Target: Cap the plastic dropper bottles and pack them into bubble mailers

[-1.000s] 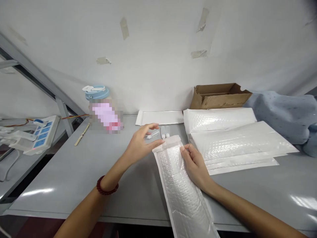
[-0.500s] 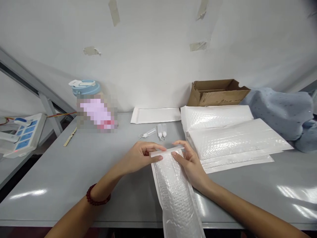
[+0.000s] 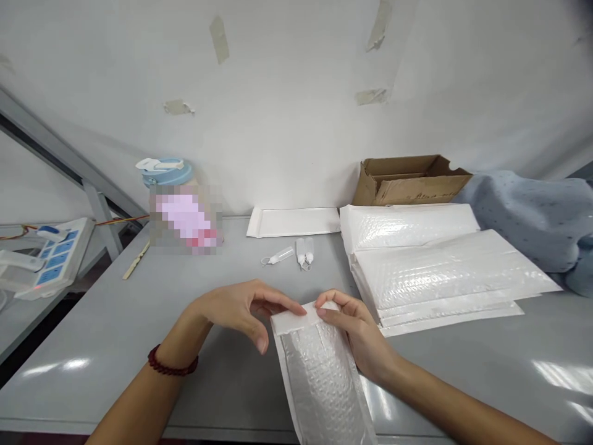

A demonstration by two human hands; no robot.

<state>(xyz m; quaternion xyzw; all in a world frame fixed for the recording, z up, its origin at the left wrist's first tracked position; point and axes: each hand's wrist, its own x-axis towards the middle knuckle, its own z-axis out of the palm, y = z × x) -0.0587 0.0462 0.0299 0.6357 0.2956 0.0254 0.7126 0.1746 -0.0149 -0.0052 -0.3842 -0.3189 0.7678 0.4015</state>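
A long white bubble mailer (image 3: 324, 377) hangs over the front edge of the table, its flap end toward the wall. My right hand (image 3: 359, 324) pinches the mailer's upper right corner between thumb and fingers. Over the upper left corner is my left hand (image 3: 241, 309), its thumb spread away from the fingers and its fingertips resting on the white flap. Beyond the mailer lie several small clear bottles (image 3: 281, 255) with white caps and loops. Another narrow white mailer (image 3: 296, 221) lies flat against the wall.
Several bubble mailers (image 3: 445, 272) are stacked on the right side of the grey table (image 3: 222, 389). Behind them stand an open cardboard box (image 3: 414, 185) and blue fabric (image 3: 532, 216). At left are a blue-lidded container (image 3: 169, 172), a wooden stick (image 3: 136, 261) and a power strip (image 3: 58, 256).
My left thumb has come off the mailer and spread outward. The flap now lies flatter across the mailer's end, and both hands sit slightly lower in view.
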